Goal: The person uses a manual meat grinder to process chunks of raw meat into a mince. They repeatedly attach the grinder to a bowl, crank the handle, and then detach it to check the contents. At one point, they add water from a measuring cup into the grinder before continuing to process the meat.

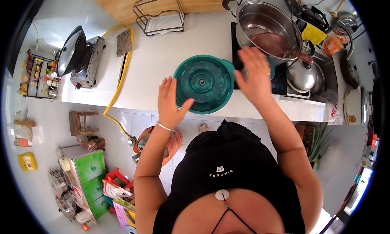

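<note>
On a white kitchen counter (pixel 148 77), close to its front edge, we see a round plastic basin (pixel 189 87) between a person's two bare hands. It is a deep teal green, glossy and somewhat see-through, with darker and lighter bands that suggest thin walls. Seen from above, its outline is almost a full circle, edged by a smooth rim; at the upper right, a small textured tab juts outward. Concentric rings run toward the middle, where we notice a small bright metallic-looking spot, and streaks of light shine across the surface. We cannot tell whether the ringed disc is the basin's floor or a cover on it. The left hand (pixel 173 106) is at the basin's left side, released and flat, its fingers pointing away from the body and its thumb stretched toward the near rim; we cannot tell whether it touches. A pale bangle (pixel 165 127) circles that wrist. The right hand (pixel 255 75), slightly blurred, is also released, fingers extended, just beyond the basin's right rim and above the edge of a black cooktop (pixel 279 87). Behind it, a wide steel pot (pixel 250 24) stands on the cooktop, with a translucent reddish-brown scoop (pixel 270 43) lying across its near rim. Farther left, a yellow hose (pixel 129 61) curves over the counter.
</note>
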Available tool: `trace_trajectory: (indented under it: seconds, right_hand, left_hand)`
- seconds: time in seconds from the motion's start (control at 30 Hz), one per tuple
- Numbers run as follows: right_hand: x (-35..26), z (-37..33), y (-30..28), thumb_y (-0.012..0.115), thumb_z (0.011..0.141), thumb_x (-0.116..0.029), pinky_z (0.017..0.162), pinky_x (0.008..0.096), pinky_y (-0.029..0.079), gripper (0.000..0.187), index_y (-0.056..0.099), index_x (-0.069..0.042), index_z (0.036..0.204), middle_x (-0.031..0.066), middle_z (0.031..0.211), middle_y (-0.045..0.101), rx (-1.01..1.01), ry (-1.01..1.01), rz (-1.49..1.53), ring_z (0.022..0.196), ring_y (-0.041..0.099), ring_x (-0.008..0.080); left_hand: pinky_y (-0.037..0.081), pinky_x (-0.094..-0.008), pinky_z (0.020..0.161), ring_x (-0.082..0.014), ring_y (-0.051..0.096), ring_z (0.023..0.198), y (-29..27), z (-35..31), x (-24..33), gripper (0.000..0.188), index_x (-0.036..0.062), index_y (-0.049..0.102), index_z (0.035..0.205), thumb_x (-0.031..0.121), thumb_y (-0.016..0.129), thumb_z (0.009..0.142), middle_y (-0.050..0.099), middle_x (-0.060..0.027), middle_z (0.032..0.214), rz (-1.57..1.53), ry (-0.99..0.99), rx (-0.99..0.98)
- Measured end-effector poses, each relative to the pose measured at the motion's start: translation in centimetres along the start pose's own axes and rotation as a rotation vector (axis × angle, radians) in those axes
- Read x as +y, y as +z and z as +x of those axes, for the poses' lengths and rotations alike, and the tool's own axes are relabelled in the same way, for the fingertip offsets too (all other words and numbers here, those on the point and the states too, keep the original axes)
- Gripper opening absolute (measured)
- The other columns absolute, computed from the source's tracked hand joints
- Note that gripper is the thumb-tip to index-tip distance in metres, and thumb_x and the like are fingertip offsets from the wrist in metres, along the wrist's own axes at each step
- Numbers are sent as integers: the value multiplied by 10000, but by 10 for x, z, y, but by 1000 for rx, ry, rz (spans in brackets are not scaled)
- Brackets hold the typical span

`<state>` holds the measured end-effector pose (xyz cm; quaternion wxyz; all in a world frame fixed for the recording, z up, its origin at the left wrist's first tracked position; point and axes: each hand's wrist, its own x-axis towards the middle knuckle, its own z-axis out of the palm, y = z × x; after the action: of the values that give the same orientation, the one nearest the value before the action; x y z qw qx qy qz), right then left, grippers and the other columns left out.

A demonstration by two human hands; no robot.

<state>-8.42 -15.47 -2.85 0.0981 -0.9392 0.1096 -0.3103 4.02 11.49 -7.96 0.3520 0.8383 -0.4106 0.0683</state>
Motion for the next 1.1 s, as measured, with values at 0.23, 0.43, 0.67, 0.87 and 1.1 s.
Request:
trace_trajectory:
  seconds: [0.23,0.43,0.67,0.87,1.1]
  right_hand:
    - [34,-29,-8,907,617,-333,1029,478,430,998,425,-16,1431,248,1412,379,-269,319,-124,1324,372,425]
    - [36,-14,-5,887,625,-308,1014,461,449,1005,405,-49,1468,251,1364,422,-324,477,-133,1261,433,443]
    - [38,-14,-20,858,580,-283,985,446,471,974,460,-97,1450,253,1302,486,-227,361,-130,1195,507,411]
    - [-7,32,-110,846,534,-160,1014,419,445,906,546,-127,1388,203,1265,518,-124,130,225,1172,531,379]
    - [-54,81,-60,835,562,-205,1004,436,468,941,482,-171,1434,210,1301,490,-394,-268,365,1207,513,389]
  left_hand:
    - [199,-616,1155,-401,350,1405,22,28,20,1250,-85,369,1429,666,835,544,375,-268,1493,163,-123,-281]
    - [260,-637,1124,-365,351,1404,17,36,19,1253,-51,371,1442,640,860,518,352,-228,1499,213,-125,-351]
    - [264,-643,1121,-363,364,1397,22,23,22,1255,-21,364,1457,620,877,508,374,-216,1489,177,-173,-281]
    - [259,-658,1110,-361,397,1384,22,22,23,1364,-17,247,1512,578,913,481,404,-217,1476,160,-215,-256]
    - [270,-652,1097,-353,427,1374,24,18,18,1543,-43,28,1541,554,933,442,435,-216,1476,77,-199,-168]
